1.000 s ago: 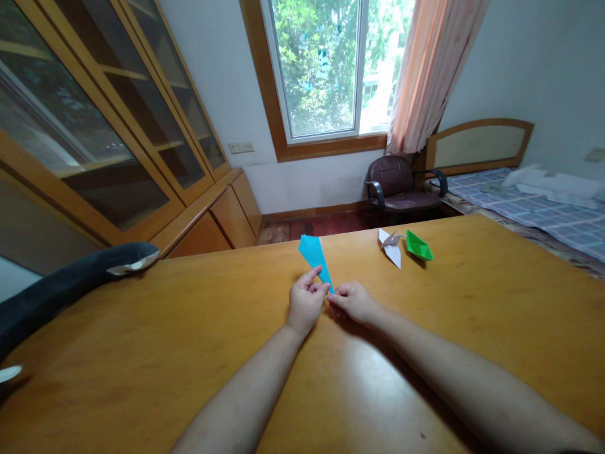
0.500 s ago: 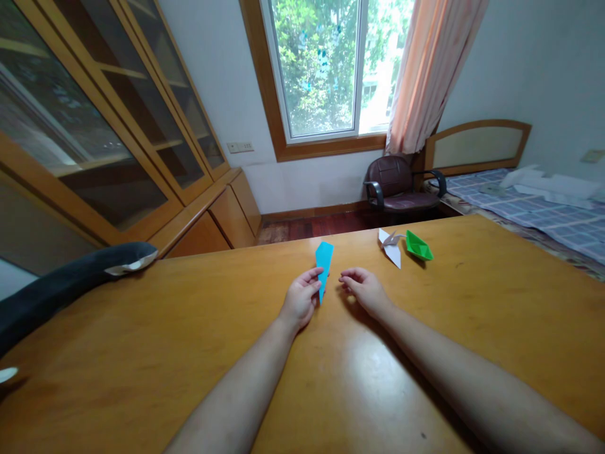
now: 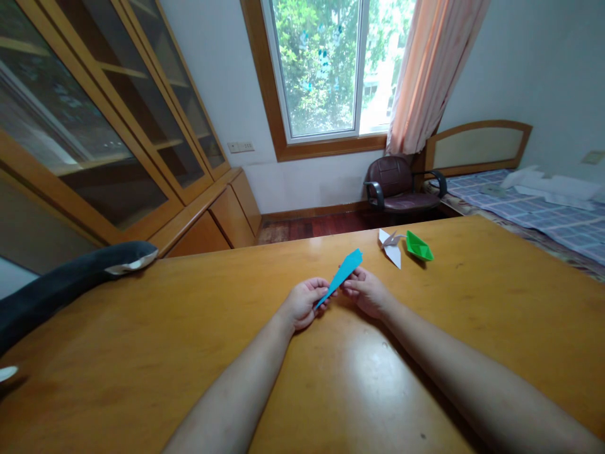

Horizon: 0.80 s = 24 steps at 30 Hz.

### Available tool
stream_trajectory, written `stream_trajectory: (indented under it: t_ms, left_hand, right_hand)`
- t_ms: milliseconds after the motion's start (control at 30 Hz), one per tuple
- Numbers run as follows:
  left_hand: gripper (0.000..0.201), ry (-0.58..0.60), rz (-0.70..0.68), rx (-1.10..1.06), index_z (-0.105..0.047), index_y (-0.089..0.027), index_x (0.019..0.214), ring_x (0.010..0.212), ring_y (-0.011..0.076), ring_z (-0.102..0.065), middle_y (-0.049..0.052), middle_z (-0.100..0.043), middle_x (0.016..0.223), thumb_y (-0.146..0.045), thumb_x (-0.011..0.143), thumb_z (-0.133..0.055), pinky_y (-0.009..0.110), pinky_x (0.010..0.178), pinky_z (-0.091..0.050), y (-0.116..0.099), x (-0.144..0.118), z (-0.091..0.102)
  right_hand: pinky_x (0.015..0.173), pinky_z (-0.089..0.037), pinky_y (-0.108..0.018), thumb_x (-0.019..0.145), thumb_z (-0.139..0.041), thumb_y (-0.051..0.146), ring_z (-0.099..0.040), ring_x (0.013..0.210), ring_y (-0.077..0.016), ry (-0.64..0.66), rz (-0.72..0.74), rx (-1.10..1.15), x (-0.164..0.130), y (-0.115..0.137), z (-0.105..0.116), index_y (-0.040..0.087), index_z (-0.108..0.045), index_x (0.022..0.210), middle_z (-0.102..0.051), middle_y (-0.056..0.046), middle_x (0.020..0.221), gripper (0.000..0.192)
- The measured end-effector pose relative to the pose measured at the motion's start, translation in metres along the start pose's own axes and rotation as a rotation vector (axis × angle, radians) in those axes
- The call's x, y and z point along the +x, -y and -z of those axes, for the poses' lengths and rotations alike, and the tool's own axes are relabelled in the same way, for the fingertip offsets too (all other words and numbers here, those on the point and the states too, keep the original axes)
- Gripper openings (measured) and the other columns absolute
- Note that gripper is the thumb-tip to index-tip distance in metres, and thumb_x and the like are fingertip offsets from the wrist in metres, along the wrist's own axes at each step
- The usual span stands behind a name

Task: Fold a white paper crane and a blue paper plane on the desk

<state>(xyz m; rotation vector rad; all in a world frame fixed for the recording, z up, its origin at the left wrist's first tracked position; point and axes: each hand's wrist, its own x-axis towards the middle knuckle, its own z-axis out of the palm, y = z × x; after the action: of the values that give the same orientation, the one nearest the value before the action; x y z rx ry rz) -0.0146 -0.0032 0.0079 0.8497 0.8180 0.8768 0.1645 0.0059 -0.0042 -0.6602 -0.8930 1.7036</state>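
Observation:
A folded sheet of blue origami paper (image 3: pixel 345 268), long and tapering to a point near me, is held between both hands above the table. My left hand (image 3: pixel 307 302) pinches it close to its narrow end. At its right edge, farther up, my right hand (image 3: pixel 366 291) grips it with thumb and fingers. Beyond my right hand lie a white paper crane (image 3: pixel 390 248) and a green paper boat (image 3: pixel 418 246), side by side on the table.
The wooden table (image 3: pixel 189 340) spreads under my arms. A dark stuffed toy (image 3: pixel 70 274) lies along its left side. Past the far edge stand a brown armchair (image 3: pixel 397 180) and a bed (image 3: pixel 534 202); a glass-door cabinet (image 3: pixel 137 120) rises at the left.
The blue paper has swung from nearly upright to a slant toward the right. My right hand, apart from it before, has closed on its edge.

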Motion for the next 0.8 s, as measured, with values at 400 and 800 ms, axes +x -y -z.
stream_trajectory:
  t_ms: [400,800]
  left_hand:
    - [0.025,-0.125,-0.085,0.413,-0.065,-0.013,0.075,0.045,0.0062,-0.044,-0.003,-0.059,0.059,-0.031,0.06,-0.074,0.02,0.045,-0.031,-0.005,0.003,0.018]
    - [0.02,-0.003,-0.036,0.607,-0.07,-0.014,0.074,0.046,0.0089,-0.047,-0.002,-0.058,0.055,-0.031,0.063,-0.07,0.021,0.047,-0.035,-0.013,-0.001,0.029]
  right_hand:
    - [0.089,-0.048,-0.041,0.064,-0.072,0.021,-0.055,0.108,-0.024,-0.264,0.399,-0.712,0.002,0.005,0.019,0.029,-0.039,0.139,-0.051,-0.009,0.131,0.082]
    - [0.091,-0.036,-0.04,0.079,-0.061,0.015,-0.053,0.109,-0.0263,0.274,0.679,-1.808,-0.015,0.016,-0.005,0.021,-0.069,0.087,-0.066,-0.009,0.12,0.013]
